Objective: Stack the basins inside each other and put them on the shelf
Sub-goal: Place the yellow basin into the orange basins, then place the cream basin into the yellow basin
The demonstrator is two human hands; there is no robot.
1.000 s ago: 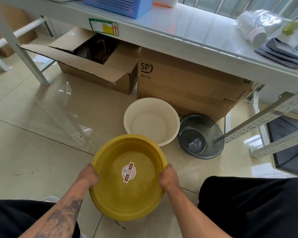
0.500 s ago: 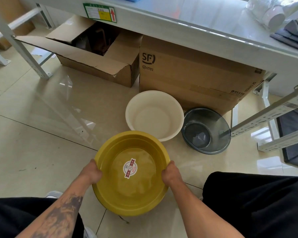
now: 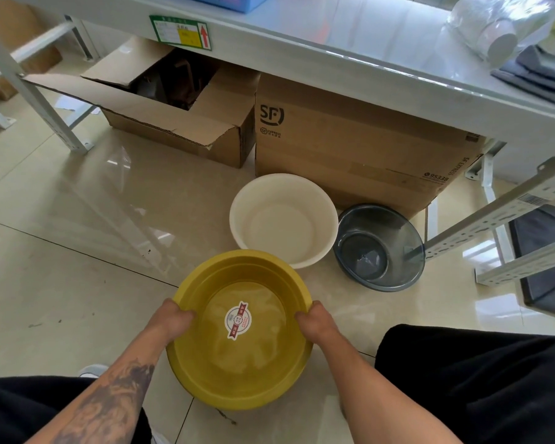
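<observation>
A yellow basin [image 3: 237,373] with a round red-and-white sticker inside is held above the floor in front of me. My left hand [image 3: 173,318] grips its left rim and my right hand [image 3: 314,322] grips its right rim. Just beyond it a white basin [image 3: 284,219] stands on the floor, its near edge partly covered by the yellow one. A dark translucent grey basin [image 3: 378,248] sits to the right of the white one. The white shelf [image 3: 350,36] runs across the top of the view.
Under the shelf stand an open cardboard box [image 3: 173,116] and a closed SF carton [image 3: 359,152]. A blue basket [image 3: 228,0], a plastic bag and folded grey cloth [image 3: 539,75] lie on the shelf. White slotted metal rails [image 3: 500,216] lean at the right. My dark-trousered legs frame the bottom.
The yellow basin, held in both hands, has moved slightly forward toward the white basin. The camera has shifted a little, so the shelf and boxes sit differently in view.
</observation>
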